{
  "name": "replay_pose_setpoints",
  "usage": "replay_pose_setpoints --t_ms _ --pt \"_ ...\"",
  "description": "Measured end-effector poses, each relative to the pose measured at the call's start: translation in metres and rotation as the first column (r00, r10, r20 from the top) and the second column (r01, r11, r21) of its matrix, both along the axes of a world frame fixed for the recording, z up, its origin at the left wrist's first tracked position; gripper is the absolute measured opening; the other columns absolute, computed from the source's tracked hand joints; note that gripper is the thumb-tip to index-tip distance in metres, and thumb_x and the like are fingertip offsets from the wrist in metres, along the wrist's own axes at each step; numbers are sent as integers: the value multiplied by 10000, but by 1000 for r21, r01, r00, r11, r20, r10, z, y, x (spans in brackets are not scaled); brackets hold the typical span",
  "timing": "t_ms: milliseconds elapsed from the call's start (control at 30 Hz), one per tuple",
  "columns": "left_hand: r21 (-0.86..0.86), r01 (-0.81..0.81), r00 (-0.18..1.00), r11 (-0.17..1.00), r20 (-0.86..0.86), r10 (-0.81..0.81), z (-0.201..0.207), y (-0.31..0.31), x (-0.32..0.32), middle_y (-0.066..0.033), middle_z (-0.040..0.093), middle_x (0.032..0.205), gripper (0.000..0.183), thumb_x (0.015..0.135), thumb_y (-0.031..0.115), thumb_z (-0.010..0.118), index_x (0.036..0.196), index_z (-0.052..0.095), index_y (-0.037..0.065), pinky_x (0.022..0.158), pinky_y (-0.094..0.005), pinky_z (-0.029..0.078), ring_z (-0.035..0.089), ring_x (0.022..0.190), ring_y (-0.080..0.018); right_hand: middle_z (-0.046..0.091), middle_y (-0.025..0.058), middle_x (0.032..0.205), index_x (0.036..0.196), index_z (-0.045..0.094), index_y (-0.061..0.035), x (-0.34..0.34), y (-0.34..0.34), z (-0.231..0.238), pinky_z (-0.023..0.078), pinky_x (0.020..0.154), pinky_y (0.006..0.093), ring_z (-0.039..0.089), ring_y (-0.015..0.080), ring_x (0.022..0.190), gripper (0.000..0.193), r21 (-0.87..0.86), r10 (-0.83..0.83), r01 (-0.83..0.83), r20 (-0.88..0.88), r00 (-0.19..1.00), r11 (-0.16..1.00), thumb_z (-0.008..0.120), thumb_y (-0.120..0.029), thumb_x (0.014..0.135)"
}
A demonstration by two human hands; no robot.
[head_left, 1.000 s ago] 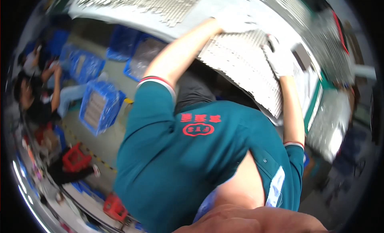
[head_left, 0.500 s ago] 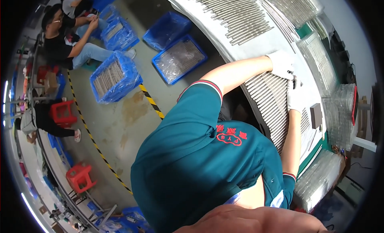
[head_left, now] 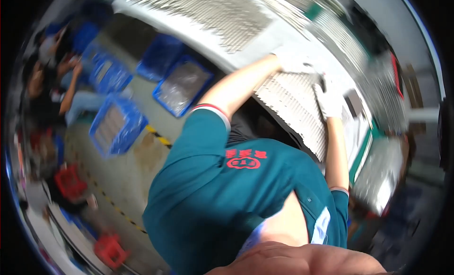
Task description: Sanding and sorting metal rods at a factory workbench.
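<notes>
Both my hands wear white gloves and meet at the far end of a layer of slim metal rods (head_left: 298, 102) lying side by side along the table's near edge. My left hand (head_left: 292, 61) rests at the upper end of the rods. My right hand (head_left: 326, 98) lies along their right side, fingertips toward the left hand. Something small and dark shows between the fingertips, too blurred to name. Motion smears the fingers, so their grip is unclear. A dark grey block (head_left: 353, 102) sits on the white-covered table right of my right hand.
More metal rods (head_left: 222, 15) spread over the far left of the table (head_left: 269, 36). Clear-wrapped bundles (head_left: 380, 176) line its right side. On the floor at left stand blue crates (head_left: 118, 126), some with rods, and red stools (head_left: 111, 250). Seated people (head_left: 52, 90) are beyond.
The whole view has swung, shifting the table and hands leftward in the picture and blurring it. Both hands stay at the same end of the rods.
</notes>
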State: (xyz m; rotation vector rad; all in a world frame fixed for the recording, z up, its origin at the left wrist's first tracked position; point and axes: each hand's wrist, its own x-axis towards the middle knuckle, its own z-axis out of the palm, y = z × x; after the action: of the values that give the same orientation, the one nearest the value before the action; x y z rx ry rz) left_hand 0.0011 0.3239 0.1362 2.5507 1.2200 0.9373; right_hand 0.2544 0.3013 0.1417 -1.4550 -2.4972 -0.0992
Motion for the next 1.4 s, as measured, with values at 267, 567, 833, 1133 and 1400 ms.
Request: replay_pose_setpoints --t_ms 267,567,833,1133,1400 --pt "92 -87 954 992 -281 110 -6 3 -4 -80 681 1161 379 998 470 528 1187 723 206 937 -426 518 632 1088 -299 644 163 1261 1311 634 -140 33 -25 24 478 1018 459 596 365 1177 571 -125 -176 171 -27 984 977 576 -559 927" --pt "108 -2 924 994 -381 43 -10 10 -13 -142 641 1263 379 1008 393 540 1307 671 200 1010 -417 484 602 1156 -332 630 211 1263 1276 646 -115 25 -22 15 459 1034 504 575 387 1209 651 -114 -241 239 -3 971 964 557 -642 902" --pt "22 -143 957 989 -252 144 -6 6 -5 -156 670 1221 458 960 499 593 1210 738 144 1006 -424 481 618 1136 -341 661 224 1191 1216 658 -35 19 -14 3 480 1005 465 614 371 1178 686 -28 -195 193 -87 977 981 551 -644 918" --pt "-22 -143 961 990 -244 133 -2 7 -4 -173 682 1202 471 956 511 598 1204 747 139 998 -422 491 638 1118 -346 641 245 1204 1267 628 -64 11 -11 8 476 1004 490 611 405 1162 648 -116 -164 152 -105 981 982 566 -610 924" --pt "-81 -175 947 981 -288 145 1 5 -4 -171 646 1281 481 962 522 587 1257 721 166 1052 -418 454 590 1198 -345 681 228 1066 1125 681 -24 1 -8 5 493 968 470 645 380 1080 649 -50 -126 120 -147 981 992 577 -626 907"
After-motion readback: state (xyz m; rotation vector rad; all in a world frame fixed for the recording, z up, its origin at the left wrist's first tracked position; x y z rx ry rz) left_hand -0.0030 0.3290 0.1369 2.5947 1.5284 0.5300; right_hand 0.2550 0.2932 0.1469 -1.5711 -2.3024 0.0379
